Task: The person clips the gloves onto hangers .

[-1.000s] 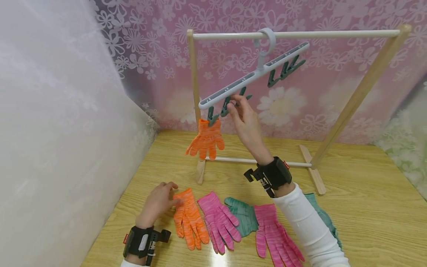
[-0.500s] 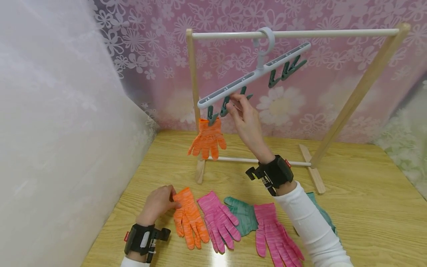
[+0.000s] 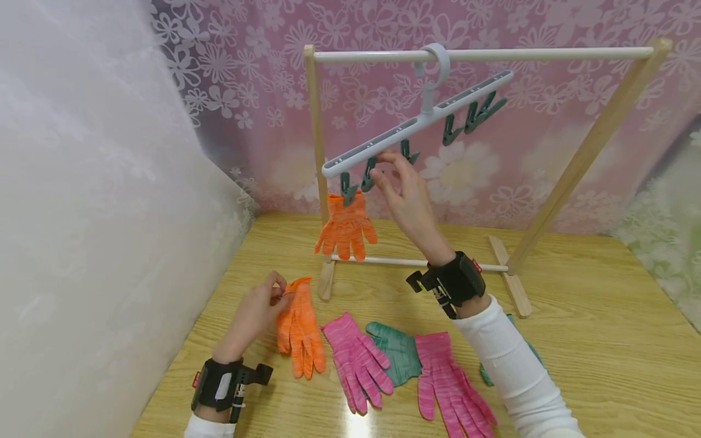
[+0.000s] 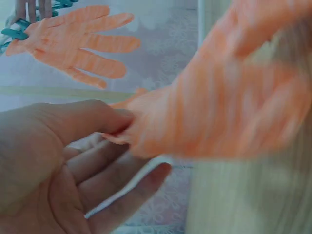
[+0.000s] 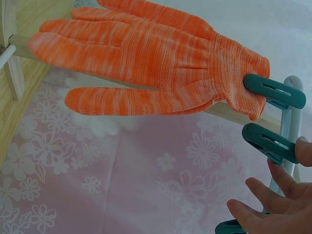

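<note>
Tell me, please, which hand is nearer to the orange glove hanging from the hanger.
Right: the right hand is beside the hanging glove, at the next clip; the left hand is below and left, pinching another orange glove.

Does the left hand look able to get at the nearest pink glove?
Probably not: the left hand pinches an orange glove by its cuff, and in the head view that glove is between it and the pink glove.

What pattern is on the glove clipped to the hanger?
The clipped glove is orange with fine paler streaks, clearest in the right wrist view.
</note>
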Tool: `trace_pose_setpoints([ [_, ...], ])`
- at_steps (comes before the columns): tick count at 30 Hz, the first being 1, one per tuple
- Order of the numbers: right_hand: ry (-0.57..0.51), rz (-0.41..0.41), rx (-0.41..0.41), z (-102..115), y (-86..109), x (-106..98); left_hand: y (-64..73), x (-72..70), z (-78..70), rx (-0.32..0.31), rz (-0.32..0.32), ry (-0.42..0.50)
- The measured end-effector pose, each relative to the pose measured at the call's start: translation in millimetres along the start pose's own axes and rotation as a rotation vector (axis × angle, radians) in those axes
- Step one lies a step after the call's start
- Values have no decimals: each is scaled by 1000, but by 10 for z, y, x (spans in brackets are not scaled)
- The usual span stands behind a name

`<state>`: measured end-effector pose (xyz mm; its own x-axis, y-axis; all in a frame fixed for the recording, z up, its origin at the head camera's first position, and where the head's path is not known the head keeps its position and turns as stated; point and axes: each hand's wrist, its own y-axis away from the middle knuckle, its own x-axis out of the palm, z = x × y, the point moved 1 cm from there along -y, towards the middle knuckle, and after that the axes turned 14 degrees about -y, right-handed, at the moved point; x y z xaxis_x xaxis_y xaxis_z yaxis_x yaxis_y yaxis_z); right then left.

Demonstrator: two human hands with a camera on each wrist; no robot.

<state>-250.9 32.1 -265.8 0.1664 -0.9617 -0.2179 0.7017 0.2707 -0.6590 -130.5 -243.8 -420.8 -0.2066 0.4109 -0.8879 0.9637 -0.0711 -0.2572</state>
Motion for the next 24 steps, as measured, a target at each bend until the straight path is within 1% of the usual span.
trace_pose_setpoints([
  [2, 3, 3, 2, 4, -4, -4, -27, -38, -41, 22, -45, 13],
  [5, 7, 11, 24, 19, -1, -7, -59, -95, -124, 56, -85, 24],
  [9, -28, 22, 64, 41, 8, -4, -99, -183, -275, 107, -114, 26],
  [12, -94, 27, 89, 50, 7, -7, -147, -234, -394, 155, -132, 29],
  [16, -151, 34, 113, 71, 6, -1, -209, -260, -517, 194, -147, 50],
  [21, -148, 23, 118, 85, 11, 17, -253, -265, -636, 224, -173, 71],
  [24, -153, 14, 108, 77, 13, 21, -267, -254, -678, 231, -184, 77],
])
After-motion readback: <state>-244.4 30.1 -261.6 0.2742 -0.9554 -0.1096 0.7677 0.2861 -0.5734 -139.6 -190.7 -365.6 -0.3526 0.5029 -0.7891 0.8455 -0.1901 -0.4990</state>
